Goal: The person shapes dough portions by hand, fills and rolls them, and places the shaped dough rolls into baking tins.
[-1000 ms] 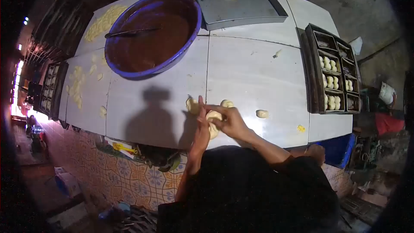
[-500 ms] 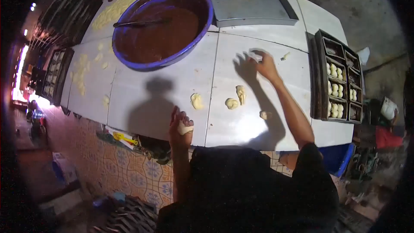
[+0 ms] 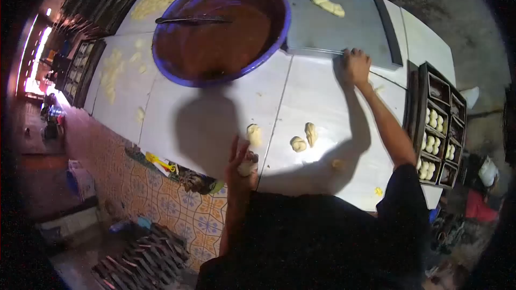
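One pale dough twist (image 3: 328, 6) is laid on the grey metal tray (image 3: 349, 32); an unlaid cream dough lump (image 3: 246, 168) is held by the left hand (image 3: 235, 167); right hand (image 3: 357, 67), grasp unclear.

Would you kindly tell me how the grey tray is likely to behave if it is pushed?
The grey tray would probably stay stiff, since it looks like straight-sided sheet metal. Being broad and low, it seems unlikely to tip. The twisted dough piece lying inside might shift, as nothing beside it holds it in place.

basin (image 3: 288, 17): blue | tray (image 3: 344, 37): grey | dough (image 3: 310, 134): pale yellow | table (image 3: 317, 91): white | tiles (image 3: 183, 217): orange-and-blue motifs
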Motion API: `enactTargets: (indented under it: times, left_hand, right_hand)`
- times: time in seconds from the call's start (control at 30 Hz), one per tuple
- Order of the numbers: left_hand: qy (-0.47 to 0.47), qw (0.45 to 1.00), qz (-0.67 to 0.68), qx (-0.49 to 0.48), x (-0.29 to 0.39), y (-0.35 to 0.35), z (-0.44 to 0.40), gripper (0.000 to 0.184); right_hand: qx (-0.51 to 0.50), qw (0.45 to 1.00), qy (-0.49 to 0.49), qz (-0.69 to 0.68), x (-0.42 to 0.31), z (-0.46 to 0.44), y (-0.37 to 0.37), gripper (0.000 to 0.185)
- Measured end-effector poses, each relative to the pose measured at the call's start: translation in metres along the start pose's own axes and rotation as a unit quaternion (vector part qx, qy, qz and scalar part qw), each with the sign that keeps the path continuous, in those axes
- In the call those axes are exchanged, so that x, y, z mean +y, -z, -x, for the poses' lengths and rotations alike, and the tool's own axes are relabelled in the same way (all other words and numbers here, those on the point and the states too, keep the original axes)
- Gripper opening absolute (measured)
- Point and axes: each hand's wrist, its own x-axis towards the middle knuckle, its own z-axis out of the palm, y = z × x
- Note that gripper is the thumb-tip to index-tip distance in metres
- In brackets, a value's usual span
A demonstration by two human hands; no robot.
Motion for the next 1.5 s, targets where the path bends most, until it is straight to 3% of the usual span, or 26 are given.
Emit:
enactTargets:
  times: [0.07,0.17,0.2,0.3,0.37,0.43,0.53,0.63,0.7,0.73,0.77,0.83,0.9,0.93,0.97,1.0,1.03,1.1,1.17,1.23,1.3,1.33,1.37,1.43,1.47,1.5]
  left_hand:
    - [-0.055,0.995,-0.068,0.039,-0.006,-0.026,-0.003,0.056]
    - [-0.013,0.994,-0.104,-0.028,-0.006,-0.04,-0.012,0.05]
    - [-0.027,0.979,-0.2,-0.012,-0.009,-0.045,-0.012,0.048]
    - [0.002,0.986,-0.105,-0.131,-0.013,-0.052,-0.015,0.054]
    - [0.012,0.977,-0.136,-0.163,-0.023,-0.057,-0.019,0.059]
    - [0.011,0.957,-0.191,-0.218,-0.035,-0.087,-0.013,0.065]
    - [-0.109,0.889,-0.376,-0.236,-0.047,-0.112,0.004,0.072]
    - [-0.306,0.803,-0.475,-0.19,-0.025,-0.116,0.012,0.069]
    - [-0.216,0.751,-0.582,-0.225,-0.001,-0.107,0.013,0.053]
    - [-0.165,0.815,-0.528,-0.173,-0.005,-0.103,0.02,0.035]
    - [-0.184,0.805,-0.549,-0.128,-0.007,-0.099,0.023,0.026]
    - [-0.165,0.861,-0.479,-0.045,-0.011,-0.089,0.023,0.023]
    - [-0.174,0.843,-0.503,-0.075,-0.003,-0.094,0.021,0.019]
    - [-0.178,0.822,-0.529,-0.11,-0.001,-0.096,0.022,0.015]
    - [-0.066,0.824,-0.549,-0.122,0.011,-0.095,0.023,0.02]
    - [0.039,0.954,-0.274,-0.116,0.008,-0.085,0.015,0.025]
    - [0.143,0.985,0.03,-0.096,0.003,-0.076,0.007,0.03]
    - [0.159,0.974,0.089,-0.135,-0.002,-0.087,0.003,0.046]
    - [0.221,0.939,0.141,-0.224,0.012,-0.111,-0.008,0.068]
    - [0.211,0.919,0.099,-0.318,0.024,-0.158,-0.037,0.094]
    - [0.164,0.92,-0.046,-0.354,0.05,-0.168,-0.113,0.092]
    - [0.043,0.92,-0.242,-0.305,0.064,-0.177,-0.145,0.086]
    - [-0.083,0.869,-0.427,-0.238,0.078,-0.189,-0.173,0.081]
    - [-0.103,0.737,-0.65,-0.156,0.106,-0.213,-0.217,0.064]
    - [-0.105,0.734,-0.652,-0.156,0.117,-0.202,-0.247,0.064]
    - [-0.11,0.586,-0.792,-0.134,0.123,-0.176,-0.285,0.062]
  right_hand:
    - [0.027,0.999,0.004,-0.029,-0.013,0.057,0.008,0.036]
    - [-0.055,0.988,-0.039,-0.138,-0.038,0.129,0.062,0.04]
    - [-0.013,0.972,-0.044,-0.233,-0.044,0.153,0.068,0.042]
    - [0.093,0.938,-0.057,-0.33,-0.072,0.203,0.116,0.044]
    - [0.005,0.788,-0.166,-0.593,-0.109,0.226,0.153,0.041]
    - [-0.032,0.697,-0.132,-0.704,-0.157,0.238,0.177,0.035]
    - [0.01,0.741,-0.118,-0.661,-0.201,0.237,0.181,0.026]
    - [0.103,0.677,-0.162,-0.71,-0.196,0.217,0.198,0.028]
    - [0.114,0.676,-0.126,-0.717,-0.198,0.212,0.209,0.033]
    - [0.119,0.725,-0.07,-0.675,-0.203,0.214,0.193,0.034]
    - [0.124,0.768,-0.013,-0.628,-0.209,0.209,0.188,0.036]
    - [0.048,0.773,-0.017,-0.633,-0.214,0.201,0.183,0.033]
    - [0.102,0.562,-0.123,-0.812,-0.221,0.183,0.183,0.041]
    - [0.058,0.66,-0.033,-0.748,-0.216,0.181,0.189,0.042]
    - [0.014,0.742,0.058,-0.668,-0.211,0.179,0.197,0.043]
    - [-0.005,0.731,0.096,-0.675,-0.216,0.178,0.19,0.04]
    - [-0.021,0.72,0.131,-0.681,-0.222,0.178,0.179,0.037]
    - [-0.068,0.688,0.098,-0.715,-0.22,0.17,0.17,0.059]
    - [-0.115,0.533,0.061,-0.836,-0.211,0.161,0.161,0.083]
    - [-0.147,0.457,0.015,-0.877,-0.201,0.16,0.135,0.108]
    - [-0.108,0.513,-0.036,-0.851,-0.196,0.15,0.14,0.106]
    - [-0.103,0.468,-0.045,-0.876,-0.194,0.145,0.142,0.098]
    - [-0.087,0.436,-0.057,-0.894,-0.195,0.144,0.139,0.094]
    - [-0.067,0.508,-0.086,-0.854,-0.192,0.145,0.132,0.082]
    - [-0.065,0.505,-0.084,-0.856,-0.192,0.149,0.127,0.082]
    - [-0.07,0.492,-0.116,-0.86,-0.191,0.154,0.12,0.076]
